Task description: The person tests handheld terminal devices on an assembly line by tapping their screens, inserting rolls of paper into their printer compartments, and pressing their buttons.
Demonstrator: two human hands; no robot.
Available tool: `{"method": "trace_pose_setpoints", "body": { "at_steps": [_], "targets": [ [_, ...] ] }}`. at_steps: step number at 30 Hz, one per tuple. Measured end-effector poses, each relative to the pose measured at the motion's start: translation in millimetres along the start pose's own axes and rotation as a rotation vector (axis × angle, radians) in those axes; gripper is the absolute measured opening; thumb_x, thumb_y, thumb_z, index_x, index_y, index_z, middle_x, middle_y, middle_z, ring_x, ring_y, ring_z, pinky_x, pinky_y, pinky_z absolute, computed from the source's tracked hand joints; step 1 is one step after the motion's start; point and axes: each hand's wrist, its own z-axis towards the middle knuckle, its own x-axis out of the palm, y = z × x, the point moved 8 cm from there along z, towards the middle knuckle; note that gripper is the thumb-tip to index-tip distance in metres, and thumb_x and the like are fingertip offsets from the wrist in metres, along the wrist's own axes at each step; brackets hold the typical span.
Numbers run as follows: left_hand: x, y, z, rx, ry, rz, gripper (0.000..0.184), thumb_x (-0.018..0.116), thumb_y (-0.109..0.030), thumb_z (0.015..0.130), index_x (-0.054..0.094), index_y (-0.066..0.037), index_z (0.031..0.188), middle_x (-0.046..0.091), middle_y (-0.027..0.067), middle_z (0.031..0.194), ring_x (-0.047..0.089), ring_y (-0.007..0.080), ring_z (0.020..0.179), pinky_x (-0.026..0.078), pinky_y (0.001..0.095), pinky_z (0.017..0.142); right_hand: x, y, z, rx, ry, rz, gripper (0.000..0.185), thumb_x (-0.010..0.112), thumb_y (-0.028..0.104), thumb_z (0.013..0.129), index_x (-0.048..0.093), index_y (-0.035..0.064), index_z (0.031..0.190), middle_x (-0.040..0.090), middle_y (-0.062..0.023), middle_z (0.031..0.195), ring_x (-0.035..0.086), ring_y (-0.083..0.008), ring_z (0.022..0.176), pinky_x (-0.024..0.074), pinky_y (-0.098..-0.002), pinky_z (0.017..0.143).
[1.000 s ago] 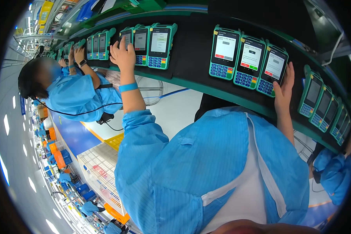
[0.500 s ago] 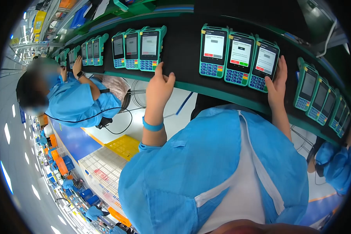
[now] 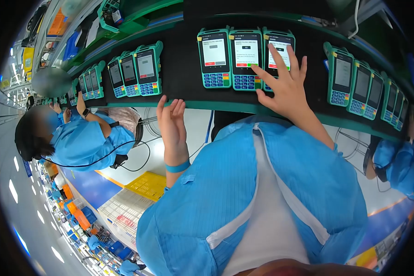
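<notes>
Three green card payment terminals stand side by side on the dark bench in front of me: a left terminal (image 3: 215, 51), a middle terminal (image 3: 246, 48) and a right terminal (image 3: 284, 41). All have lit white screens. My right hand (image 3: 287, 89) is spread open over the right terminal, hiding most of its keypad. Its index fingertip lies by the lower right of the middle terminal's screen, at the green button; I cannot tell whether it touches. At the bench's front edge, my left hand (image 3: 173, 129) holds nothing, its fingers loosely stretched and a blue band around the wrist.
More payment terminals (image 3: 145, 69) stand in groups to the left, and others (image 3: 340, 78) to the right. A co-worker in blue (image 3: 83, 138) sits at the left; another blue sleeve (image 3: 402, 170) shows at the right. A yellow crate (image 3: 147, 184) lies below the bench.
My right hand has moved from the right terminal's side to over its front, fingers spreading. My left hand has turned and dropped slightly toward me. The view has shifted, moving the terminals leftward.
</notes>
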Motion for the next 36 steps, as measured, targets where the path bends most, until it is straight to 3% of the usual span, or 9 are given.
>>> {"method": "trace_pose_setpoints", "body": {
  "at_steps": [7, 13, 16, 23, 24, 29, 32, 34, 36],
  "targets": [
    [-17, 10, 5, 0.003, -0.106, -0.486, 0.037, 0.053, -0.005, 0.081, 0.041, 0.006, 0.114, 0.043, 0.0250, 0.111, 0.048, 0.0344, 0.105, 0.045, 0.0384, 0.094, -17, -13, -5, 0.075, -0.130, 0.048, 0.035, 0.066, 0.026, 0.066, 0.067, 0.0159, 0.099, 0.039, -0.0094, 0.139, 0.022, -0.0357, 0.135, 0.0079, -0.0638, 0.104],
    [-14, 7, 22, -0.005, 0.038, -0.493, 0.032, 0.051, -0.013, 0.082, 0.047, 0.007, 0.107, 0.052, 0.0242, 0.109, 0.053, 0.0327, 0.098, 0.047, 0.0352, 0.086, -22, -41, -24, 0.183, -0.162, -0.054, 0.032, 0.066, 0.025, 0.066, 0.065, 0.0139, 0.096, 0.041, -0.0090, 0.137, 0.025, -0.0363, 0.133, 0.0120, -0.0619, 0.104],
    [-10, -1, 41, -0.046, 0.220, -0.329, 0.028, 0.045, -0.021, 0.089, 0.054, 0.001, 0.104, 0.061, 0.0114, 0.098, 0.057, 0.0232, 0.087, 0.050, 0.0319, 0.077, -22, -43, -28, 0.190, -0.159, -0.027, 0.039, 0.066, 0.024, 0.067, 0.062, 0.0136, 0.104, 0.042, -0.0103, 0.136, 0.026, -0.0361, 0.133, 0.0157, -0.0601, 0.104],
    [15, -30, 84, -0.139, 0.314, 0.682, 0.043, 0.050, -0.030, 0.090, 0.049, 0.002, 0.119, 0.062, 0.0114, 0.083, 0.059, 0.0183, 0.061, 0.044, 0.0245, 0.046, -23, -50, -30, 0.181, -0.160, 0.105, 0.053, 0.065, 0.022, 0.068, 0.053, 0.0126, 0.119, 0.037, -0.0141, 0.138, 0.026, -0.0372, 0.132, 0.0173, -0.0570, 0.106],
    [20, -30, 89, -0.138, 0.315, 0.683, 0.043, 0.050, -0.030, 0.090, 0.049, 0.002, 0.119, 0.062, 0.0114, 0.083, 0.059, 0.0183, 0.061, 0.044, 0.0245, 0.046, -22, -47, -28, 0.148, -0.142, 0.078, 0.055, 0.065, 0.022, 0.069, 0.051, 0.0125, 0.121, 0.035, -0.0150, 0.138, 0.025, -0.0373, 0.132, 0.0176, -0.0567, 0.106],
    [47, -26, 127, 0.124, 0.231, 1.100, 0.074, 0.065, -0.042, 0.079, 0.042, 0.012, 0.125, 0.051, 0.0264, 0.121, 0.050, 0.0329, 0.114, 0.039, 0.0333, 0.095, -16, -59, -20, 0.219, -0.181, 0.294, 0.066, 0.065, 0.021, 0.072, 0.039, 0.0129, 0.132, 0.034, -0.0174, 0.138, 0.026, -0.0375, 0.133, 0.0248, -0.0493, 0.106],
    [60, -20, 139, 0.172, 0.056, 1.115, 0.078, 0.062, -0.047, 0.078, 0.042, 0.012, 0.124, 0.051, 0.0304, 0.120, 0.052, 0.0371, 0.112, 0.040, 0.0364, 0.095, -3, -72, -23, 0.265, -0.170, 0.449, 0.073, 0.064, 0.020, 0.075, 0.029, 0.0106, 0.139, 0.034, -0.0198, 0.138, 0.031, -0.0374, 0.130, 0.0296, -0.0426, 0.106],
    [87, -28, 99, 0.367, -0.163, 1.579, 0.075, 0.056, -0.052, 0.080, 0.044, 0.009, 0.122, 0.053, 0.0303, 0.115, 0.054, 0.0418, 0.105, 0.042, 0.0432, 0.091, 13, -78, -26, 0.358, -0.071, 0.690, 0.073, 0.063, 0.020, 0.077, 0.027, 0.0081, 0.140, 0.033, -0.0217, 0.138, 0.035, -0.0362, 0.128, 0.0296, -0.0426, 0.105],
    [77, -20, 100, 0.548, -0.234, 1.516, 0.071, 0.055, -0.051, 0.080, 0.045, 0.007, 0.121, 0.054, 0.0271, 0.115, 0.054, 0.0401, 0.105, 0.043, 0.0441, 0.090, 14, -81, -25, 0.337, -0.084, 0.690, 0.073, 0.062, 0.020, 0.078, 0.025, 0.0074, 0.140, 0.032, -0.0220, 0.139, 0.035, -0.0356, 0.128, 0.0294, -0.0425, 0.105]
  ]
}}
